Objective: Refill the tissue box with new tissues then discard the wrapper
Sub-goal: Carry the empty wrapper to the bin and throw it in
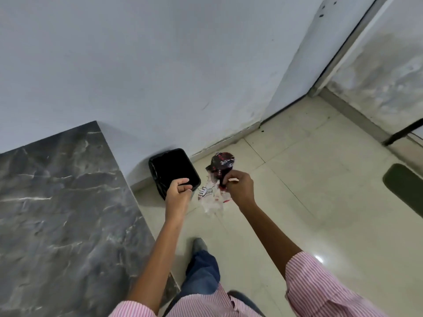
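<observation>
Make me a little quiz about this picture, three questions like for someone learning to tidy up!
1. True or false: the crumpled wrapper is already inside the black bin.
2. Which hand holds the wrapper: A) the left hand, B) the right hand, C) neither?
3. Fill in: the black bin stands on the floor against the ____, beside the dark marble counter.

Key:
1. False. It hangs from the hand, to the right of the bin's opening.
2. B. The left hand is closed loosely near the bin's rim; whether it touches the rim is unclear.
3. Wall.
</observation>
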